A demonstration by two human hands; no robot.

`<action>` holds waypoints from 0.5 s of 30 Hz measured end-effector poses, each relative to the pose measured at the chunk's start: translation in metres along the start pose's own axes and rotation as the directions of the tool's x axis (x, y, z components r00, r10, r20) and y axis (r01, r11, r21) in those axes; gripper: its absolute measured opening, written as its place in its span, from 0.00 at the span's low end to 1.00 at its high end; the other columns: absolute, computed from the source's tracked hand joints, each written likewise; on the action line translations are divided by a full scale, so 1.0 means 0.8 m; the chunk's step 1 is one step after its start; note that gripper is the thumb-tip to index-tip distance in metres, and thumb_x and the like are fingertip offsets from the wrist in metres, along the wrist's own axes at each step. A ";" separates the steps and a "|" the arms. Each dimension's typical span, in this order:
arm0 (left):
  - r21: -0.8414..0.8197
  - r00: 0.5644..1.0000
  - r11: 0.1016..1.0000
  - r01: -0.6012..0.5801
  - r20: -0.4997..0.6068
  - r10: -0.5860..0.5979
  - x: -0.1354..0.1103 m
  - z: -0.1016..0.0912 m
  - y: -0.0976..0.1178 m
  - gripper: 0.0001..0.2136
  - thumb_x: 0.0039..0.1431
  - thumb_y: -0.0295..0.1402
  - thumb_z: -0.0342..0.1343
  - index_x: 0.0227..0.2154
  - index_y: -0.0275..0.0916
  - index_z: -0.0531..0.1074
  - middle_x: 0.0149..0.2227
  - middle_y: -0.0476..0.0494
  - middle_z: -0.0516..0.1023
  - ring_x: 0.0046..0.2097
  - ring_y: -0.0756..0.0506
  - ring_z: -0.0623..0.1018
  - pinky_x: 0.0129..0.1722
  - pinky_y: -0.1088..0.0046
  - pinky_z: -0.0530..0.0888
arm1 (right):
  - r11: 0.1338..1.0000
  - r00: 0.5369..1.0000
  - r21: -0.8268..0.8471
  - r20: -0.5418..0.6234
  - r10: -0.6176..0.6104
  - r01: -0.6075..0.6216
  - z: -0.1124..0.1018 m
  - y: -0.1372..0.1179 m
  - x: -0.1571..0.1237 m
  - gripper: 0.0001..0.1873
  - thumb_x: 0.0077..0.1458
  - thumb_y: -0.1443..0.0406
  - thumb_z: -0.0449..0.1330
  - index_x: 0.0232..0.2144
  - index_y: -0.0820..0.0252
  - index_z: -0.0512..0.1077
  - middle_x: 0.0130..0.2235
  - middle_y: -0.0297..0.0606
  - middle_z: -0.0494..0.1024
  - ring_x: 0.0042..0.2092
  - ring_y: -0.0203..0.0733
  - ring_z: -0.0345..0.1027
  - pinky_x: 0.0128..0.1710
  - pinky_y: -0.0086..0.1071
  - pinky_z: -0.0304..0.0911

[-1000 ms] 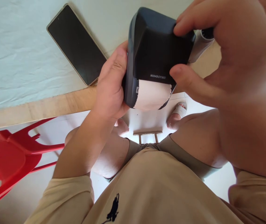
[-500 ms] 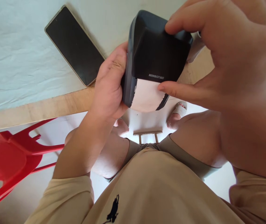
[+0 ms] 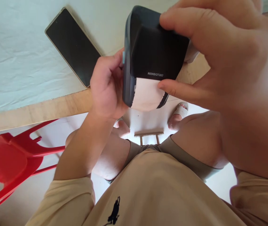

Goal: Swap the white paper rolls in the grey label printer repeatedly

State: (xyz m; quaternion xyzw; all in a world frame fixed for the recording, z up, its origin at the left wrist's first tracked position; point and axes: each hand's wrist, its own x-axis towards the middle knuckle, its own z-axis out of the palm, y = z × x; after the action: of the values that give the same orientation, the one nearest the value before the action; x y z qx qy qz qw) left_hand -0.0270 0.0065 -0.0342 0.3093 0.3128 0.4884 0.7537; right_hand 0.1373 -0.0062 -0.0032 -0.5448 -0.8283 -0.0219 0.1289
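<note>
A dark grey label printer (image 3: 152, 50) is held up over the table edge, with a strip of white paper (image 3: 146, 95) sticking out of its lower slot. My left hand (image 3: 107, 86) grips its left side, fingers curled round it. My right hand (image 3: 216, 56) holds it from the right: fingers lie over the top, and the thumb presses at the paper's right edge just under the printed brand name.
A black phone (image 3: 74, 47) lies face up on the pale cloth (image 3: 18, 56) covering the wooden table (image 3: 42, 110). A red plastic chair (image 3: 9, 160) stands at the lower left. My knees and sandalled feet (image 3: 179, 113) are below the table.
The printer has been lifted a little and tilted. My right thumb slid left onto the paper's edge, and my left hand shifted its grip lower on the side.
</note>
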 end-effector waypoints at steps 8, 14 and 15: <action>-0.068 1.000 0.997 -0.031 0.003 0.031 0.000 0.001 0.000 0.10 0.51 0.29 0.38 0.21 0.36 0.63 0.20 0.50 0.62 0.25 0.56 0.64 0.27 0.78 0.63 | 0.999 0.999 0.038 -0.026 -0.020 0.021 0.002 -0.001 -0.002 0.32 0.39 0.45 0.44 0.48 0.42 0.47 0.48 0.21 0.57 0.50 0.30 0.54 0.51 0.34 0.56; 0.004 0.998 0.999 -0.043 -0.048 0.043 -0.001 -0.006 0.001 0.08 0.49 0.30 0.43 0.20 0.36 0.64 0.20 0.50 0.60 0.26 0.56 0.64 0.30 0.80 0.63 | 0.999 0.998 0.036 -0.063 -0.030 0.032 -0.001 0.000 -0.003 0.31 0.39 0.47 0.46 0.47 0.45 0.50 0.39 0.25 0.64 0.44 0.26 0.57 0.50 0.29 0.58; 0.018 0.998 0.999 -0.039 -0.046 0.040 -0.002 -0.010 0.001 0.08 0.49 0.30 0.43 0.20 0.36 0.65 0.21 0.50 0.61 0.27 0.56 0.64 0.31 0.80 0.64 | 0.998 0.995 0.029 -0.083 -0.047 0.049 -0.001 0.001 -0.003 0.32 0.38 0.47 0.46 0.47 0.46 0.50 0.39 0.25 0.64 0.43 0.25 0.57 0.49 0.28 0.59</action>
State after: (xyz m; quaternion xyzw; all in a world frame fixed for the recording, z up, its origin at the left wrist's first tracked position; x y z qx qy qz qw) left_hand -0.0336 0.0066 -0.0384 0.3105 0.3281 0.5074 0.7338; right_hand 0.1389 -0.0084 -0.0031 -0.5213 -0.8354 -0.0346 0.1705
